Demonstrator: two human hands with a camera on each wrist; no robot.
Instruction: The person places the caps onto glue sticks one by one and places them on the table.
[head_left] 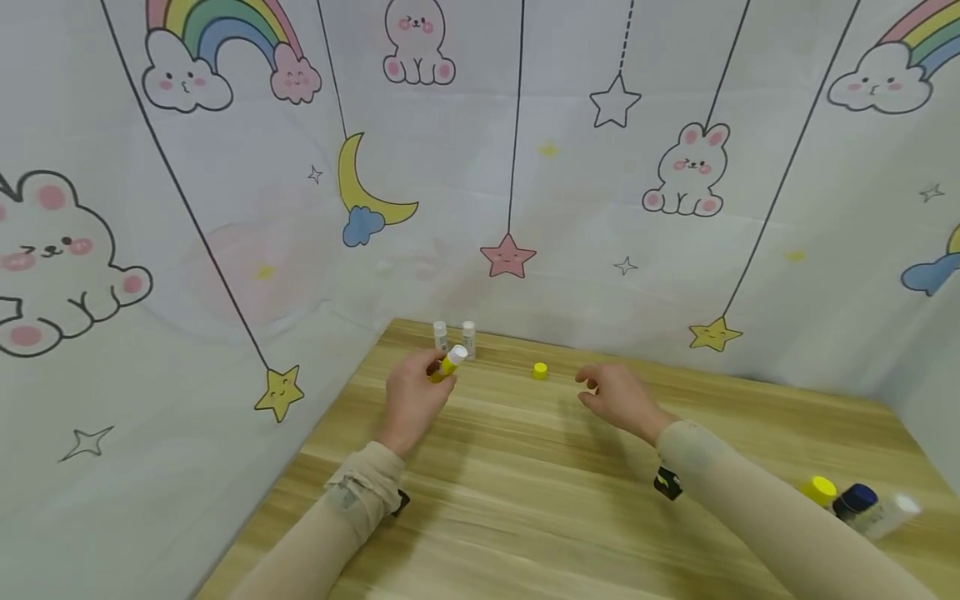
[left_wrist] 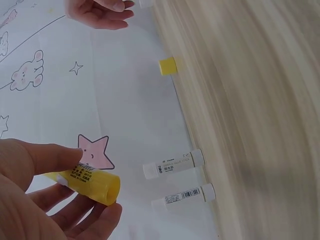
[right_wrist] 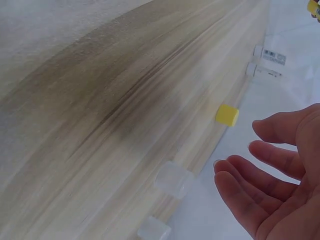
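- White cloth hangs behind both hands, with bunnies, a rainbow, a yellow moon and a pink star on it.
- Under both hands is a wooden table with light and dark stripes.
- One person's left hand grips a yellow tube with its thumb and fingers.
- This tube is tilted, up off the table, and has a white end; its other end looks hollow, and small black words are on its side.
- Just past the left hand, two white glue sticks stand up side by side.
- The right hand holds nothing; its fingers bend softly and its thumb is apart from them.
- Between the two hands sits a small yellow cap, closer to the right hand and not touching it.
- Two cloudy white caps are on the table near the right hand, apart from each other.
- Beside the right sleeve, closer to the person than the right hand, are a yellow top, a dark blue top and a whitish tube, close together.
- Small black things sit under both wrists.
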